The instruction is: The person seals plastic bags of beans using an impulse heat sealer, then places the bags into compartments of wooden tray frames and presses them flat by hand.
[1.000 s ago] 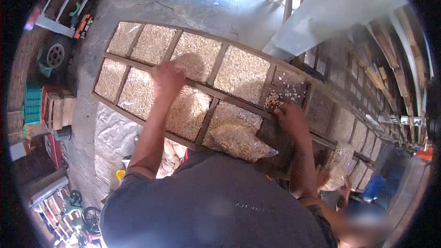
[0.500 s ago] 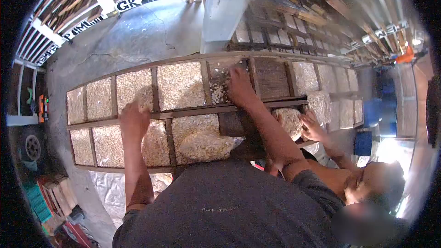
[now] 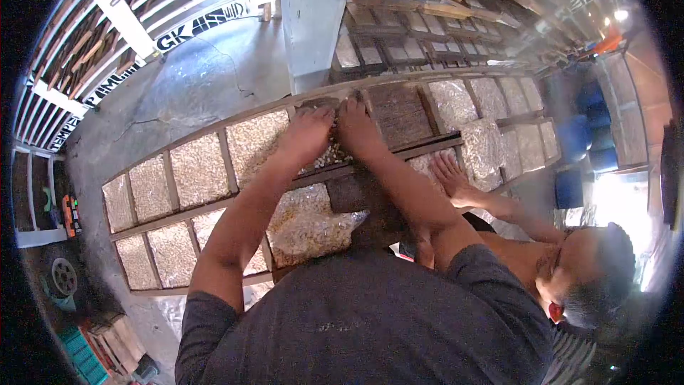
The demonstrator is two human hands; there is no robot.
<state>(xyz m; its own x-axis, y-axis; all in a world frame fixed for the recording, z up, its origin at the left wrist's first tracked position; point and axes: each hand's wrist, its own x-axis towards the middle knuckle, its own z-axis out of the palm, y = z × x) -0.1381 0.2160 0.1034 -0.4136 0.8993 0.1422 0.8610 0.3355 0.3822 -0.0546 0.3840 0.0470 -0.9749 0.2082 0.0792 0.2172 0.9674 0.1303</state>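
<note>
My left hand [image 3: 308,132] and my right hand [image 3: 358,128] are side by side over a compartment of the wooden frame [image 3: 235,203] that holds loose pale beans [image 3: 332,154]. The fingers of both hands point to the far edge, partly spread; whether they pinch any beans is too small to tell. Left of my left hand lies a flat filled bag [image 3: 255,141] in its compartment. A plump clear bag of beans [image 3: 311,237] rests on the near row, close to my body, with its twisted end toward the right.
A co-worker's hand [image 3: 454,180] lies over a bag at the right, with the co-worker's arm reaching across the near side. A pale post [image 3: 312,25] stands beyond the frame. Blue barrels [image 3: 570,187] stand at the right, a green crate [image 3: 84,356] at the lower left.
My left hand has moved right from over the filled bags to beside my right hand. The camera view has turned and shifted. The co-worker's hand now lies flatter over the bag.
</note>
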